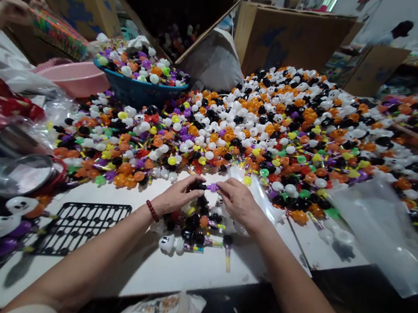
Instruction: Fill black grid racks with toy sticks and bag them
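My left hand (pixel 181 194), with a dark red bead bracelet on its wrist, pinches the black end of a small toy. The fingertips of my right hand (pixel 237 199) close on the purple ribbed part (pixel 212 188) of the same toy. Below the hands lie several finished-looking toys with black tops and clear colourful tubes. Nearest to me is a white skull-faced toy (pixel 167 243) lying on its side on the white table (pixel 156 271). A black-topped tube (pixel 228 254) lies to its right.
A big heap of small toys (pixel 272 119) spreads behind the hands. A blue basin (pixel 135 90), a black grid tray (pixel 86 224) and a clear plastic bag (pixel 392 237) surround it. Cardboard boxes (pixel 289 41) stand behind. Another person's hand (pixel 16 9) is at the upper left.
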The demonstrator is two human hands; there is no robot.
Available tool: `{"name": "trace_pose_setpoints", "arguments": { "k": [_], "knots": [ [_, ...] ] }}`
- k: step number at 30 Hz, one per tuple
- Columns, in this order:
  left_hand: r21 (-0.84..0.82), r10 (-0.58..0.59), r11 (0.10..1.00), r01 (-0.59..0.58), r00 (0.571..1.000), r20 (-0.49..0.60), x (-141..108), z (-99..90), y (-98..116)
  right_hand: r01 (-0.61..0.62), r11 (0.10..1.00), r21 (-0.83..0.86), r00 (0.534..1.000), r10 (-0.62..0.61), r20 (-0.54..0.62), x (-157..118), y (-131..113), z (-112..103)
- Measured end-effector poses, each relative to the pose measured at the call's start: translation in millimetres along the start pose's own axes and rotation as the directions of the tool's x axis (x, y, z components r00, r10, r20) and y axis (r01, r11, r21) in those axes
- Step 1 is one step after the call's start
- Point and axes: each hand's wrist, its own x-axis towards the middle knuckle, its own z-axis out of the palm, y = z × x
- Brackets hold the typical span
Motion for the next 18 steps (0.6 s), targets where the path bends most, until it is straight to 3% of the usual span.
{"name": "trace_pose_setpoints", "arguments": {
  "k": [8, 13, 18],
  "knots": [
    [-0.005, -0.055, 0.998, 0.056, 0.993, 0.105, -13, 2.8, 23, -0.019, 0.982, 0.189, 1.000, 0.015, 0.027, 0, -12, -8],
    [-0.039, -0.053, 0.998, 0.059, 0.988, 0.143, -19, 10.6, 26, -0.068, 0.949, 0.308, 0.998, 0.060, 0.033, -9, -21, 3],
    [0.077, -0.037, 0.997, 0.025, 0.986, 0.162, -18, 13.9, 27, -0.108, 0.947, 0.302, 0.994, 0.098, 0.047, -15, -22, 13]
  ]
}}
